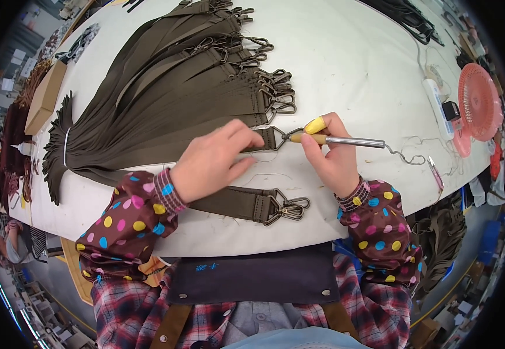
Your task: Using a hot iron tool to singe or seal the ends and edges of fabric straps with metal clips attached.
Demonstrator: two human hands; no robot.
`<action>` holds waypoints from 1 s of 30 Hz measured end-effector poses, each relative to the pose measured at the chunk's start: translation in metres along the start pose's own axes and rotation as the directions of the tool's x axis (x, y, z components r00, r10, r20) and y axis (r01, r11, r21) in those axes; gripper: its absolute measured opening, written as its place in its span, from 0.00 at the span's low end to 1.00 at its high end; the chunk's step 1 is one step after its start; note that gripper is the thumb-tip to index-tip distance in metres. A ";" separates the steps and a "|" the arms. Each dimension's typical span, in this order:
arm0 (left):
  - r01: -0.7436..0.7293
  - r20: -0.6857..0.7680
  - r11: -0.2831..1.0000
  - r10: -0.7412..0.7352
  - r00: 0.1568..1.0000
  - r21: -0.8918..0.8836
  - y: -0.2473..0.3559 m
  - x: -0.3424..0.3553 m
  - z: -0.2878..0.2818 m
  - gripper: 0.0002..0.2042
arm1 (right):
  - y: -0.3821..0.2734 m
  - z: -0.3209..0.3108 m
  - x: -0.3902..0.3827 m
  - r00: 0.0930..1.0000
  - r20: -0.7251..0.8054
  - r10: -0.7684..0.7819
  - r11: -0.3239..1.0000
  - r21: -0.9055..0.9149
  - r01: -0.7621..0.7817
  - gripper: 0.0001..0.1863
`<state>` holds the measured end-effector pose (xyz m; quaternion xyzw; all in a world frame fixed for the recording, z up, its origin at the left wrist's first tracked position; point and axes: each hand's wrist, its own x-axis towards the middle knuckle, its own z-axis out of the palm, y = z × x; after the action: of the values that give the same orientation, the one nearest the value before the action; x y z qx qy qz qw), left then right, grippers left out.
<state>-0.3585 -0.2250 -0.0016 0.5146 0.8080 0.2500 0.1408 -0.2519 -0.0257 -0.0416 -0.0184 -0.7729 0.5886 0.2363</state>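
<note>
A flat dark olive strap (269, 139) with a metal snap hook (288, 136) at its end lies on the table in front of me. My left hand (212, 160) is over this strap, palm down, fingers half bent, thumb apart from the forefinger; its fingertips are close to the stitched end. In my right hand (334, 157), thumb and forefinger pinch the wooden grip of a pen-like tool (354, 141). The tool's metal shaft points right and ends in wavy wire. A yellow cover (315, 125) is on a right fingertip, beside the hook. Nearer me lies another strap (229, 203) with its own hook (287, 210).
A large bundle of straps (142, 99), tied with a white band (66, 145), spreads over the white table (351, 64), hooks on the right. At the right are a small pink-handled tool (436, 173), a white power strip (438, 107) and a pink basket (478, 102).
</note>
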 end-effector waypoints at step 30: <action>0.180 0.075 0.844 -0.164 0.984 -0.506 -0.026 0.024 0.020 0.06 | 0.017 0.017 0.004 0.977 0.167 0.129 0.991 -0.047 -0.123 0.09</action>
<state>-0.3788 -0.2067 -0.0319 0.3880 0.7536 0.4339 0.3054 -0.2666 -0.0348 -0.0589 -0.0214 -0.7982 0.5875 0.1315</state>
